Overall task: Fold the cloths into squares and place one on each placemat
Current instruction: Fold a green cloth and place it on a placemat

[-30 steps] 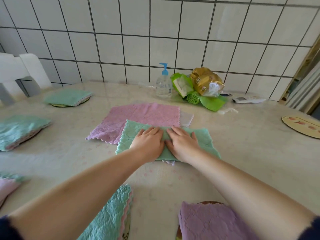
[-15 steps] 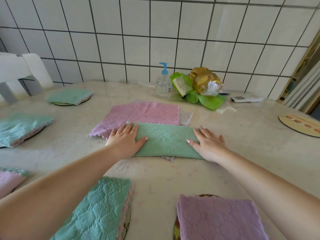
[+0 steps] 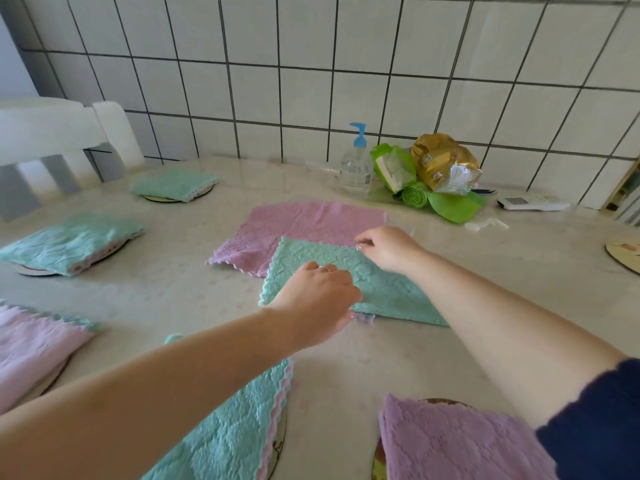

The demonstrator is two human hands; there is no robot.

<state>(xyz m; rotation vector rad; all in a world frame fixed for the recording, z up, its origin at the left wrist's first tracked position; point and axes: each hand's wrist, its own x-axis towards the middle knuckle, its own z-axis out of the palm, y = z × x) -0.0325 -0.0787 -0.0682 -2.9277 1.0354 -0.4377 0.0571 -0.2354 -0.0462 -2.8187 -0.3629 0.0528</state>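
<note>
At mid-desk (image 3: 485,306), a half-folded green cloth (image 3: 381,282) awaits its second fold.

Its long axis runs left-right; the right hand (image 3: 388,247) pinches the far right corner, the left hand (image 3: 318,296) curls onto the near edge.

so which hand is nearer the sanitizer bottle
Right. The right hand pinches the green cloth's far corner, nearer the sanitizer bottle; the left hand grips its near edge.

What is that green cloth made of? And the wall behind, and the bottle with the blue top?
Green cloth: soft fluffy fabric, likely microfibre; its surface looks nubbly. Wall: glazed white tiles, shiny, with dark grout lines. Pump bottle: clear plastic, probably; you see through it.
</note>
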